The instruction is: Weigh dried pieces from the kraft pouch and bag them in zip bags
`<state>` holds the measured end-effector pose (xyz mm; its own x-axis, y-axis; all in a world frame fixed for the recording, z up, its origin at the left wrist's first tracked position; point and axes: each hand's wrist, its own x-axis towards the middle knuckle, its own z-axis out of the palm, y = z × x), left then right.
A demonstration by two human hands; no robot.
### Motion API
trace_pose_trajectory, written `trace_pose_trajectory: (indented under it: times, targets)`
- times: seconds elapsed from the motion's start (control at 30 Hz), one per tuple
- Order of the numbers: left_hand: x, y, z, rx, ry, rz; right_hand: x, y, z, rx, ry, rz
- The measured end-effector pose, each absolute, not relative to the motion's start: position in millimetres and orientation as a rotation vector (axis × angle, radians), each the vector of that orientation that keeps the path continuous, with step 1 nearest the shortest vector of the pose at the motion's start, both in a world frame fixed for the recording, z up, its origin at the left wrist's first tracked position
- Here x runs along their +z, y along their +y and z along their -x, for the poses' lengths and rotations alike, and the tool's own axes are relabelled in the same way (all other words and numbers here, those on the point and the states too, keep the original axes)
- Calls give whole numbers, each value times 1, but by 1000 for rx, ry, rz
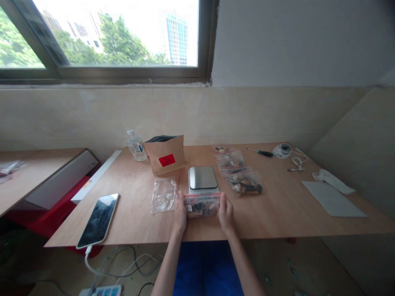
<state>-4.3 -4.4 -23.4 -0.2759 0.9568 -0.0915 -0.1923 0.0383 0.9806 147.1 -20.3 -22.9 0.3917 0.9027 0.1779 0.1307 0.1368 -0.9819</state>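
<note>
Between my two hands is a clear zip-lock bag with a red seal strip and dark and brown dried pieces inside. My left hand grips its left edge, and my right hand grips its right edge. Just beyond the bag stands a small digital scale with a metal top. An empty clear plastic bag lies crumpled beside my left hand. To the right of the scale, several filled zip-lock bags lie in an overlapping row. Behind the empty bag, a brown paper pouch with a red label stands upright, its top open.
A phone with a charging cable lies at the table's front left. A water bottle stands by the pouch. At the right are a screwdriver, a white dome camera, a white sheet and a white cloth.
</note>
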Motion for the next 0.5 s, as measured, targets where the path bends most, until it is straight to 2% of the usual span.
trace_pose_trajectory:
  times: [0.13,0.5]
  targets:
    - [-23,-3,3,1389,1121,-879,-22,-17,-152,707,-976,1353]
    - [-19,-3,5,1430,1071,-882,-6,-22,-220,697,-862,1490]
